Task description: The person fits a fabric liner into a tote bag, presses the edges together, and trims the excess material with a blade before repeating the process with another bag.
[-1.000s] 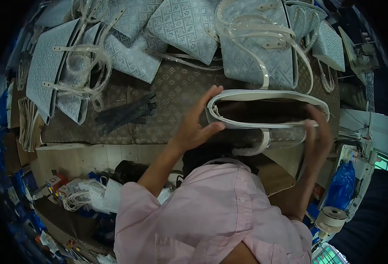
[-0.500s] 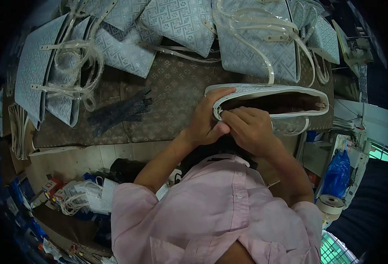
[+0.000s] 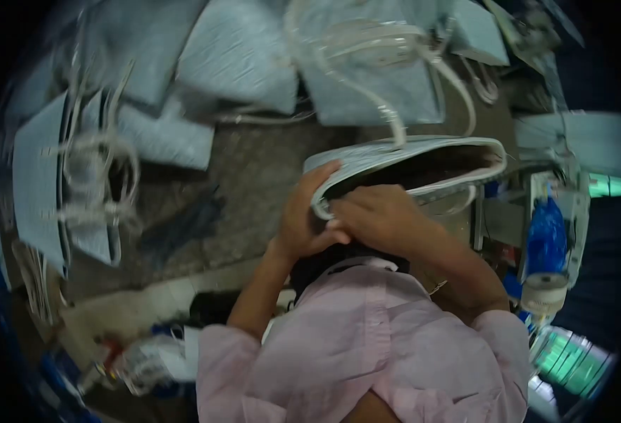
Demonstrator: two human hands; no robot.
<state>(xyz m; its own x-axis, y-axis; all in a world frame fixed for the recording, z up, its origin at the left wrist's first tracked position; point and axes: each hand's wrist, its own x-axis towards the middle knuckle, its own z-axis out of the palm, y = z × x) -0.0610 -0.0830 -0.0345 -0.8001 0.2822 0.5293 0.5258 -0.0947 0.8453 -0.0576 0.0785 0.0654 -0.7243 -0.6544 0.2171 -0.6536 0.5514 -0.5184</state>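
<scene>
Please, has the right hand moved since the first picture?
Yes. The right hand has moved left, farther from the blue plastic bag, to the left end of the open handbag.

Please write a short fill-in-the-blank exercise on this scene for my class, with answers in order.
The person's shirt is coloured ____.
The left hand and right hand are both at the bag's ____ end, as pictured.
The bag's mouth is ____, not closed.
Missing words: pink; left; open.
</scene>
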